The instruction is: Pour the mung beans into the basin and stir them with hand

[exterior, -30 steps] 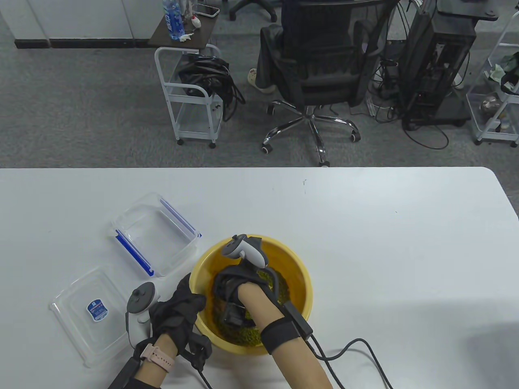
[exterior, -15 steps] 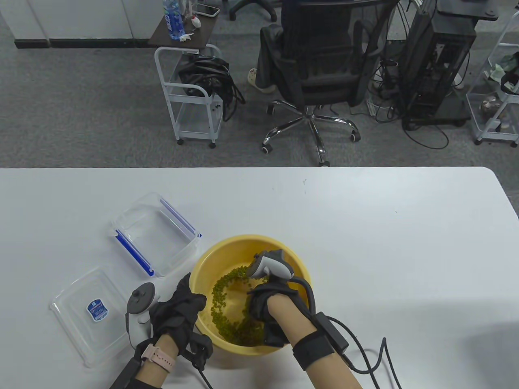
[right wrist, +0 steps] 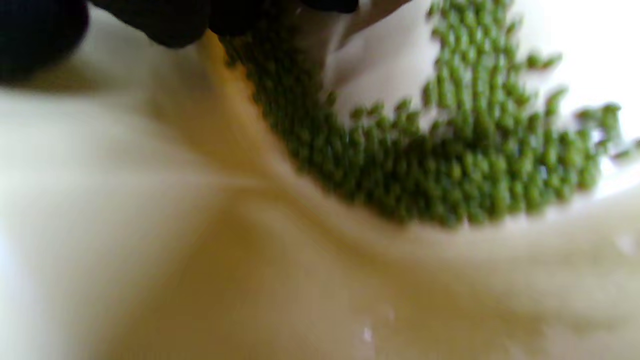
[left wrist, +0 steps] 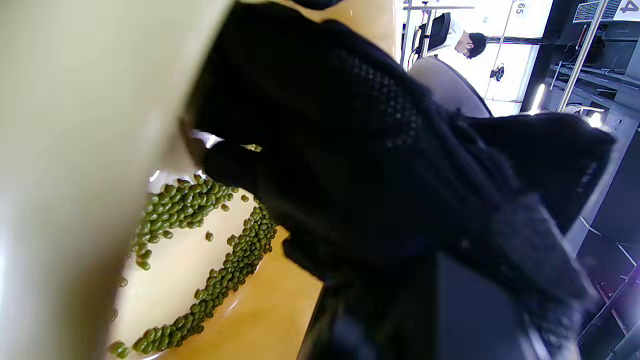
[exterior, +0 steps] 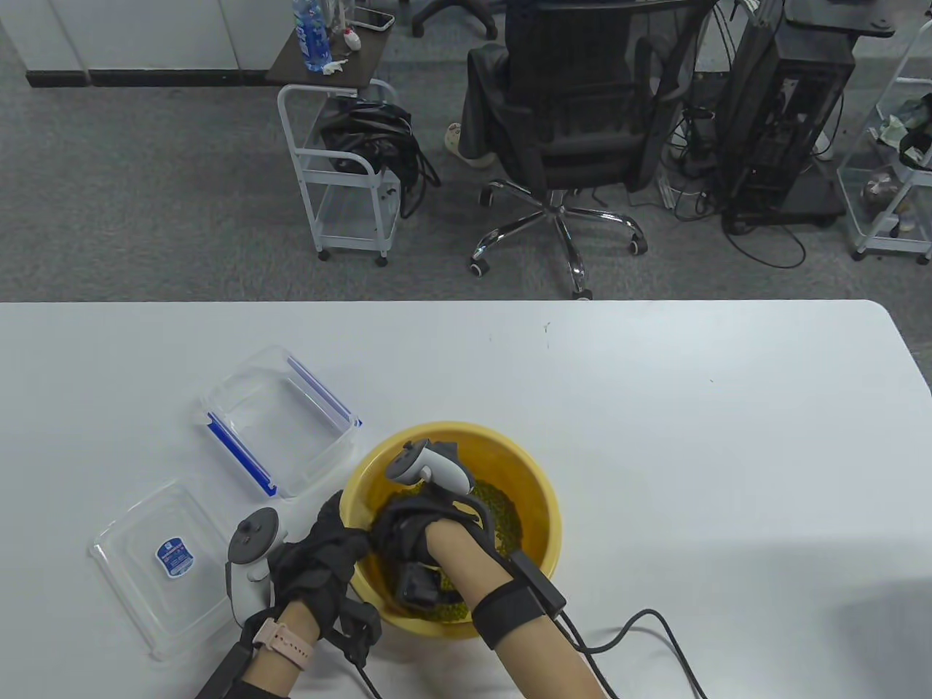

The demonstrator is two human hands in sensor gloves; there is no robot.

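While the left hand (exterior: pixel 320 557) keeps gripping the rim of the basin (exterior: pixel 542 510), the right hand (exterior: pixel 411 528) has swung back from the right side to the left, apparently loose-fingered, though glove and blur obscure them. Mung beans (left wrist: pixel 220 270) lie inside the basin, so stirring continues.

Bright, even overhead light on the table view; both wrist views blurred (the right overexposed).
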